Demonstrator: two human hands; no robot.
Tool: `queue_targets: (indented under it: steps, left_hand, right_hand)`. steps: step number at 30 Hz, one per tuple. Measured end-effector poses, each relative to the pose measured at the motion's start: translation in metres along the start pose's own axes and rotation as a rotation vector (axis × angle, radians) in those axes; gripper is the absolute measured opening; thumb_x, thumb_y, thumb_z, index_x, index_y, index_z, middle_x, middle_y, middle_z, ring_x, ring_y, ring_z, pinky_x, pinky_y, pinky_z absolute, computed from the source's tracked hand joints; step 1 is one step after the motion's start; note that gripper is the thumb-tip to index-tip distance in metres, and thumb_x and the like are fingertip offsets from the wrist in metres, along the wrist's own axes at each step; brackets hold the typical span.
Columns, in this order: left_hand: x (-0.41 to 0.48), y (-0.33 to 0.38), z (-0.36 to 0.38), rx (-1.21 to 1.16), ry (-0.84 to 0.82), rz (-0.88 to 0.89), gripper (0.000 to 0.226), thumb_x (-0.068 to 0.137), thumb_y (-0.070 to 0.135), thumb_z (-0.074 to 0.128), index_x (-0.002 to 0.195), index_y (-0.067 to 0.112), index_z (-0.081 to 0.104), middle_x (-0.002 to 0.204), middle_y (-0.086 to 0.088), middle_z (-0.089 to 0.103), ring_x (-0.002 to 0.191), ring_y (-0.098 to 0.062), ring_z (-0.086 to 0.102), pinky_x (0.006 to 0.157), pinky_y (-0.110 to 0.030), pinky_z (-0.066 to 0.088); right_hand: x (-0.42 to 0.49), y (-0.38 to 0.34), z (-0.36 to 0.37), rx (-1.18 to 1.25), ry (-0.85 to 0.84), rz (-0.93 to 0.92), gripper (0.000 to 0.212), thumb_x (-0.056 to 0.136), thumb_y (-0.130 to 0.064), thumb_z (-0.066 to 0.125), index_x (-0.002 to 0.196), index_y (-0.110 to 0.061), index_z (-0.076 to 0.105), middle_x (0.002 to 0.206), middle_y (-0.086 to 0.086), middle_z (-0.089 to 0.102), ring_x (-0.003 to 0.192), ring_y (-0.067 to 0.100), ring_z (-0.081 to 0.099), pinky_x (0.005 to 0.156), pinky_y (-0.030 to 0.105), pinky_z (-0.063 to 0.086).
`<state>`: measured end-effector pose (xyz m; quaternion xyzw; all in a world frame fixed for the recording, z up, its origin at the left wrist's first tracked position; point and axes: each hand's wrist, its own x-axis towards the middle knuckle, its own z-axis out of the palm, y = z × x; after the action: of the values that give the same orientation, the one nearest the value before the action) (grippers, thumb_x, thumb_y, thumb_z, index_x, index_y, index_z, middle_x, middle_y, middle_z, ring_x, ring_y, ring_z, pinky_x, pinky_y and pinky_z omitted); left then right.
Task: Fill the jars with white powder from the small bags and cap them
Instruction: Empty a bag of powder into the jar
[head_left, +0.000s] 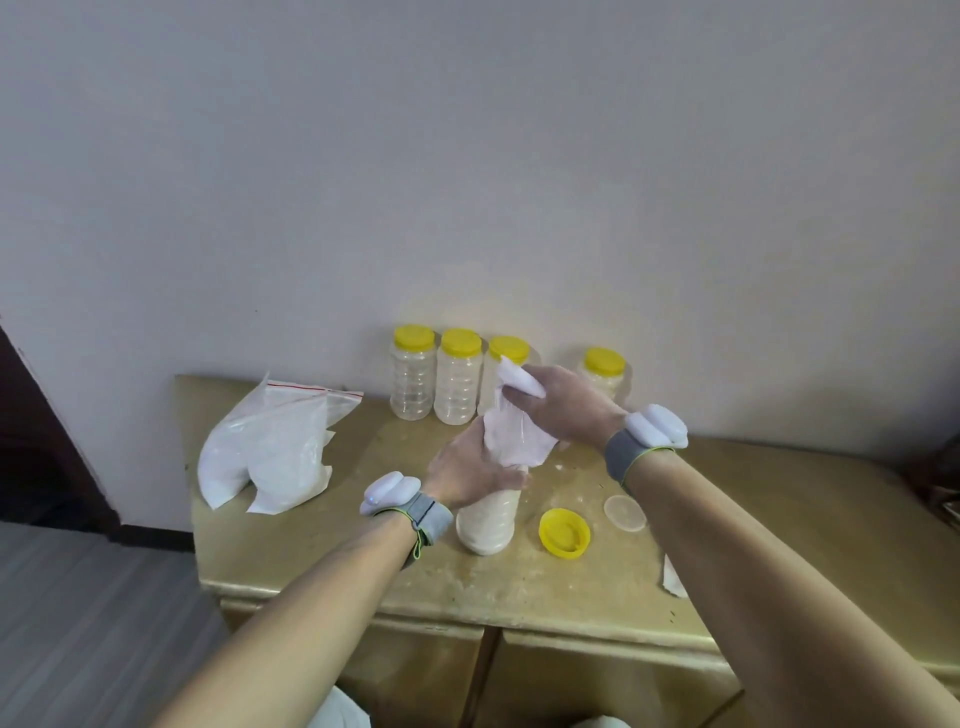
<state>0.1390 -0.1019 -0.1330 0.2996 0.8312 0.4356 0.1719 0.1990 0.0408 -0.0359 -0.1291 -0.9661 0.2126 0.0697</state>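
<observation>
The table (779, 519) carries everything I see. Well left of my fingers lie two big zip bags (270, 447) of powder. Behind them, four capped jars (457, 376) stand by the wall. Directly below my left hand (467, 473) stands the open jar (488, 525), largely filled with white powder. Its fingers (501, 467) curl round the small bag (514, 436) at the jar's mouth. My right hand (566, 405) pinches the bag's raised end. Below and right of my fingers lie the yellow lid (564, 533), open side up, and a clear disc (625, 513).
</observation>
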Motion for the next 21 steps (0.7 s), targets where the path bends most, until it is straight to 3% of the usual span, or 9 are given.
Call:
queue_targets:
  steps: [2, 6, 10, 13, 16, 21]
  left_hand:
    - [0.0, -0.001, 0.0, 0.004, -0.005, -0.001, 0.086, 0.061, 0.055, 0.079, 0.136, 0.03, 0.044, 0.126, 0.014, 0.059, 0.117, -0.014, 0.055, 0.096, -0.037, 0.048]
    - [0.003, -0.001, -0.001, 0.003, -0.02, -0.018, 0.096, 0.055, 0.063, 0.078, 0.139, 0.032, 0.042, 0.132, 0.014, 0.059, 0.122, -0.014, 0.054, 0.101, -0.041, 0.048]
    - [0.004, -0.002, -0.001, -0.007, -0.031, -0.008, 0.099, 0.054, 0.061, 0.081, 0.141, 0.033, 0.041, 0.136, 0.011, 0.057, 0.126, -0.015, 0.052, 0.104, -0.042, 0.046]
    - [0.005, -0.003, -0.002, -0.05, -0.053, 0.008, 0.101, 0.057, 0.055, 0.087, 0.144, 0.033, 0.039, 0.14, 0.012, 0.054, 0.13, -0.013, 0.048, 0.107, -0.041, 0.044]
    - [0.005, -0.003, -0.002, -0.047, -0.034, -0.019, 0.115, 0.048, 0.062, 0.088, 0.147, 0.034, 0.036, 0.142, 0.011, 0.054, 0.133, -0.015, 0.048, 0.107, -0.042, 0.045]
    - [0.01, -0.009, 0.0, -0.029, -0.021, -0.025, 0.12, 0.041, 0.071, 0.087, 0.144, 0.04, 0.035, 0.139, 0.017, 0.055, 0.131, -0.012, 0.051, 0.106, -0.042, 0.046]
  right_hand:
    - [-0.001, 0.0, -0.003, -0.071, -0.02, 0.005, 0.027, 0.099, -0.05, 0.045, 0.097, -0.027, 0.059, 0.09, 0.001, 0.064, 0.071, 0.023, 0.063, 0.054, 0.034, 0.049]
    - [-0.002, 0.0, -0.006, -0.036, 0.051, -0.033, 0.029, 0.096, -0.048, 0.052, 0.095, -0.021, 0.061, 0.086, 0.001, 0.064, 0.085, 0.025, 0.056, 0.065, 0.035, 0.035]
    - [-0.004, 0.003, -0.004, 0.003, 0.086, -0.036, 0.023, 0.091, -0.044, 0.063, 0.092, -0.021, 0.063, 0.083, 0.0, 0.064, 0.083, 0.022, 0.056, 0.059, 0.03, 0.034]
    - [-0.007, 0.004, -0.002, 0.03, 0.088, -0.053, 0.018, 0.087, -0.04, 0.068, 0.094, -0.023, 0.066, 0.084, -0.001, 0.065, 0.085, 0.022, 0.058, 0.065, 0.032, 0.038]
    - [-0.008, 0.003, -0.006, 0.089, 0.117, -0.062, 0.017, 0.085, -0.036, 0.072, 0.096, -0.023, 0.068, 0.083, -0.002, 0.065, 0.082, 0.02, 0.057, 0.063, 0.029, 0.036]
    - [-0.007, 0.002, -0.008, 0.114, 0.119, -0.067, 0.013, 0.085, -0.037, 0.073, 0.085, -0.027, 0.064, 0.074, -0.008, 0.06, 0.076, 0.015, 0.054, 0.057, 0.021, 0.035]
